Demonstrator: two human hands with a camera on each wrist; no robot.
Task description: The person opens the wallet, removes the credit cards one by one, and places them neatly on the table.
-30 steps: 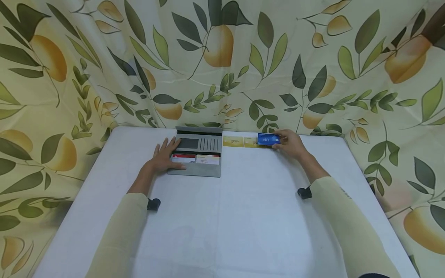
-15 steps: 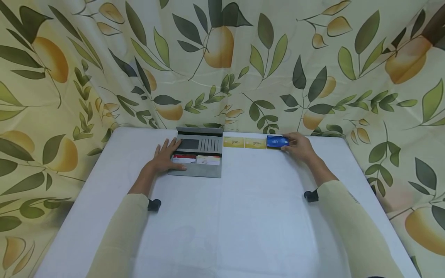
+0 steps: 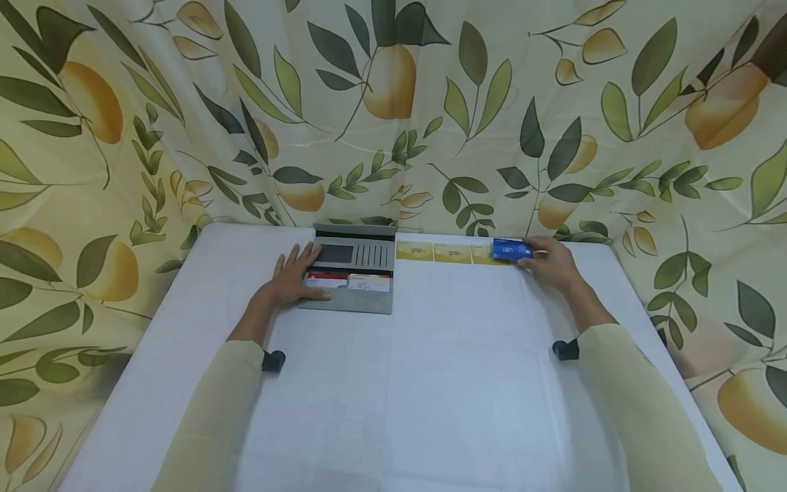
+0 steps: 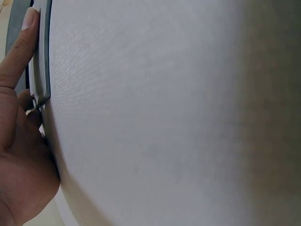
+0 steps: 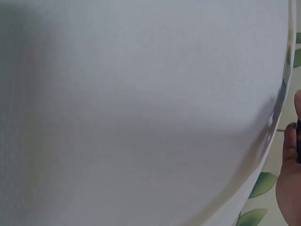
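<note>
A grey card wallet lies unfolded near the table's far edge, a red-and-white card and a white card side by side in its lower pocket. My left hand rests spread on its left side, the thumb along the wallet in the left wrist view. Up at the far right, my right hand pinches a blue VIP card by its right end. Right of the wallet two gold cards lie in a row; the blue card partly covers a third gold card.
The white-covered table ends just behind the cards. A curtain printed with fruit and leaves hangs behind it and at both sides. In the right wrist view the hand shows only at the edge.
My right hand has moved rightward along the far edge with the blue card, and a third gold card now shows partly at its left. The left hand stays on the wallet.
</note>
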